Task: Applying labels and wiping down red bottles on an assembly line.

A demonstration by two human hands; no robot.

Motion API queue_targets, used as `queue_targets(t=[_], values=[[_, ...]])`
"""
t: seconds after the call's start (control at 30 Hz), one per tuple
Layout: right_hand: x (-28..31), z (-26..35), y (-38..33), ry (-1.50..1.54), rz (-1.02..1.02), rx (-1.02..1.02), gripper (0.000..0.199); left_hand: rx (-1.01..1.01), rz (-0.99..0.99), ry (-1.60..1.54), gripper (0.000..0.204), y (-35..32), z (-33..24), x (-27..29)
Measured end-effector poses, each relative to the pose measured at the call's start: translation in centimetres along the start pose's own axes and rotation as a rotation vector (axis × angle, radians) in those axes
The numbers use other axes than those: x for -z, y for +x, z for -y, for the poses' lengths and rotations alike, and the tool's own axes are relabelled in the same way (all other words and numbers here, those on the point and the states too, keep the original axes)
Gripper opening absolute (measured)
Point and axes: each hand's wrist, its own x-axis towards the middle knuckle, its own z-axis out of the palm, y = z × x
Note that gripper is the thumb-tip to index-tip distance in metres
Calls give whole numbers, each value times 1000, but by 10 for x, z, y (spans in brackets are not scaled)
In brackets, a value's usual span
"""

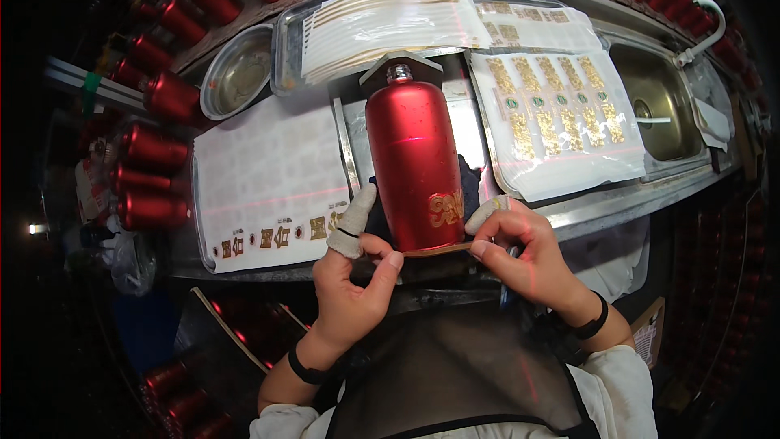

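A shiny red metal bottle (pixel 413 154) lies with its neck pointing away, a gold decal (pixel 446 209) on its side near the base. My left hand (pixel 355 284) and my right hand (pixel 520 248) are at the two sides of the base. Between them a thin golden-brown strip (pixel 439 251) runs along the bottle's bottom edge. Each hand pinches one end of it between thumb and finger. Pale cloth finger covers wrap index fingers on both hands. Dark cloth (pixel 470 183) shows beneath the bottle, and a grey angled support (pixel 431 67) stands behind its neck.
Decal sheets lie on the left tray (pixel 268 154) and right tray (pixel 520 183), with a sheet stack (pixel 390 24) behind. A metal bowl (pixel 238 73) stands back left; a sink (pixel 662 114) with a white tap (pixel 711 28) is at right. Several red bottles (pixel 150 149) surround the bench.
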Motion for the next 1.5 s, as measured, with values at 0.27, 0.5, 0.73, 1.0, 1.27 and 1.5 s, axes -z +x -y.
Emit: queue_targets(t=[0.27,0.5,0.73,1.0,1.27,1.5], values=[[0,0,-2,34,-6,-35,7,95,12,-37,78,3,17,0],[-2,-2,-2,62,-28,-67,8,24,54,3,82,5,20,-12],[-2,-4,-1,82,-36,-70,7,37,83,-2,80,6,19,-13],[-4,-12,1,10,-49,19,14,47,-60,-31,67,-11,23,3],[-17,-8,10,-143,-114,58,31,-322,213,818,43,-25,0,6],[-12,-12,11,-143,-122,103,31,-195,202,790,44,-38,11,9]])
